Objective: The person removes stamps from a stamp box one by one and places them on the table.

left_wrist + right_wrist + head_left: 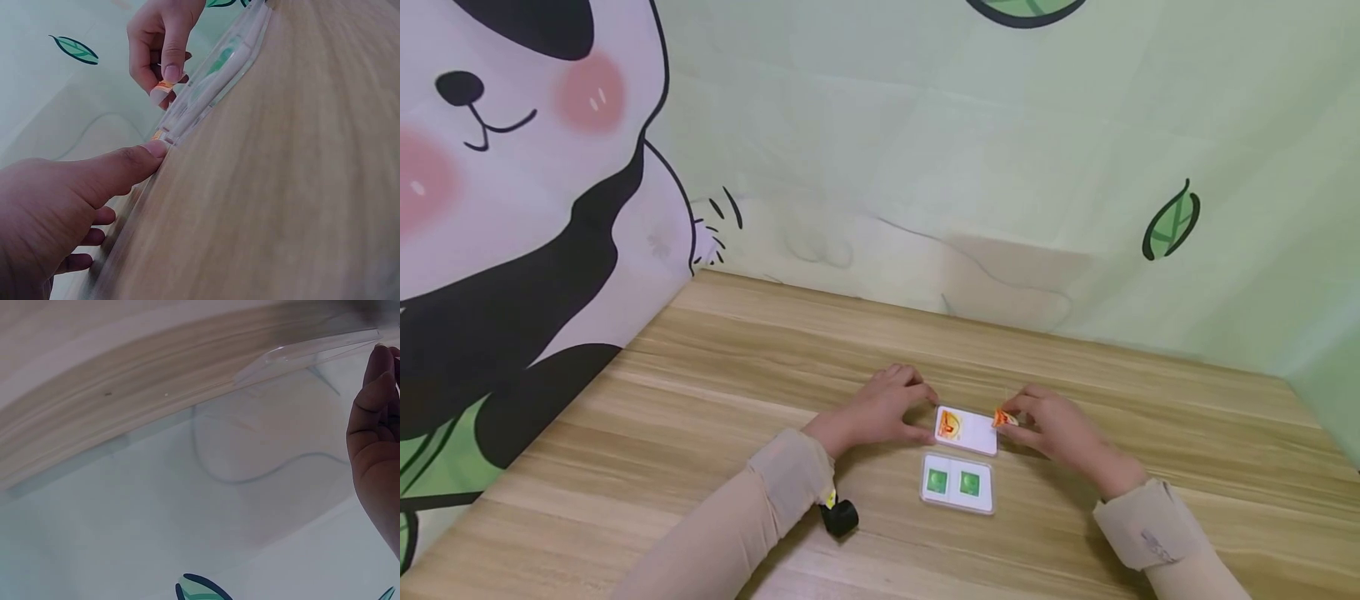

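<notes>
My right hand [1058,427] pinches a small orange-printed piece [1002,418] between thumb and fingertips. The piece looks thin, with a white side showing in the left wrist view. It is at the right end of a white card in a clear case [977,431], which bears an orange picture on its left half and is blank on its right. At the case's left end, my left hand [880,408] touches the edge with straight thumb [134,164] and index finger, the other fingers loose. Nearer to me lies a second clear case [957,497] with two green square pictures.
A black cylindrical object [840,518] is beside my left sleeve cuff. The wood-grain table [760,333] runs back to a pale green wall cloth [850,150], with a printed panda [535,233] on the left.
</notes>
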Motion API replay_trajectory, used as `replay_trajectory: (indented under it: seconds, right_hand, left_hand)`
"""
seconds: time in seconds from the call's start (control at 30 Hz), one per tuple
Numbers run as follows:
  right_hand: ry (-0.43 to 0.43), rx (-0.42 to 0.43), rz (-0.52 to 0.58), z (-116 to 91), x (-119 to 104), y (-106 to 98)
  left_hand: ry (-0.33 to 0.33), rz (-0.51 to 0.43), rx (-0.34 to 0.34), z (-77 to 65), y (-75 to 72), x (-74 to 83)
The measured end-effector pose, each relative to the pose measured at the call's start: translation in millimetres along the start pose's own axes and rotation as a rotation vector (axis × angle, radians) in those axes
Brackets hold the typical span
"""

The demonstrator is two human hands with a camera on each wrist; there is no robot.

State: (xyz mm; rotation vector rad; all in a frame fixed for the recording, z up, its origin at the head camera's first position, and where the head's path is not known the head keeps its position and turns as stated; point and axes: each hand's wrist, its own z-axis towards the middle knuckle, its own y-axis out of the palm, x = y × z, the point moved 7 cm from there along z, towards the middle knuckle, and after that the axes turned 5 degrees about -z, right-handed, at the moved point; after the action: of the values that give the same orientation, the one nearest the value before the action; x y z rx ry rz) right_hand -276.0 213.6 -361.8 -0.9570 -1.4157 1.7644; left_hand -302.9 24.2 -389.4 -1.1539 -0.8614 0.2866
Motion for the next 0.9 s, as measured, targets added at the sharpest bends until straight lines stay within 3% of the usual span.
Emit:
replay_trajectory:
  seconds: [0.9]
  right_hand:
    - [0.001, 0.024, -0.032, -13.3, 9.0, -3.6]
  left_hand:
    - [-0.013, 0.008, -0.008, -0.3, -0.1, -0.3]
